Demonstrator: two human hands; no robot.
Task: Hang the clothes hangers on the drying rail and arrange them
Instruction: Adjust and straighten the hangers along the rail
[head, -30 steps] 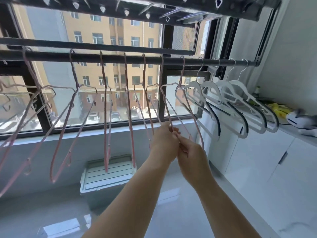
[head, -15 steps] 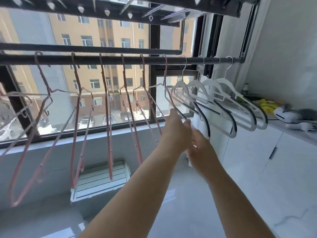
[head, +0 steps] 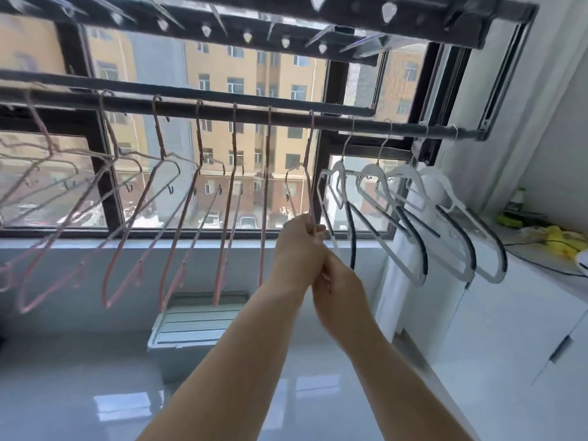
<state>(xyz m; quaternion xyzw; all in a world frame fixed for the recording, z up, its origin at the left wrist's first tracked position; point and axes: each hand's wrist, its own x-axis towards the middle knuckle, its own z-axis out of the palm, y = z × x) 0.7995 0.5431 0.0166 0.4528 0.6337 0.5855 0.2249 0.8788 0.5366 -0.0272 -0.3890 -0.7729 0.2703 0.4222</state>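
Scene: We are looking up from below at a dark drying rail (head: 366,125) that crosses a sunlit window. Both bare arms reach up toward it.
On the rail: A run of pink hangers (head: 265,186) hangs from the left to the middle. Four white hangers (head: 404,176) with dark grips crowd the right end.
Hanger in hand: This is the rightmost pink hanger (head: 308,160). Its hook is over the rail and its body hangs just beside the nearest white one.
Left hand: The left hand (head: 297,249) has its fingers curled round the lower part of that pink hanger.
Right hand: The right hand (head: 340,294) sits directly under the left, touching it. Its fingers are turned away from us, so we cannot tell whether it grips the hanger or only steadies it.
Step in hand: We judge this to be arranging rather than hanging (every hanger in view is already hooked on).
Doing it well: We would guide from low on the frame with a light pull. The hook should slide along the rail rather than lift off it. Turn the body to face the same way as its pink neighbours and match their spacing.
Watch for: The small notches on this hanger could snag the nearest white hanger, so we would keep the two apart. We would let go only once it hangs quietly.
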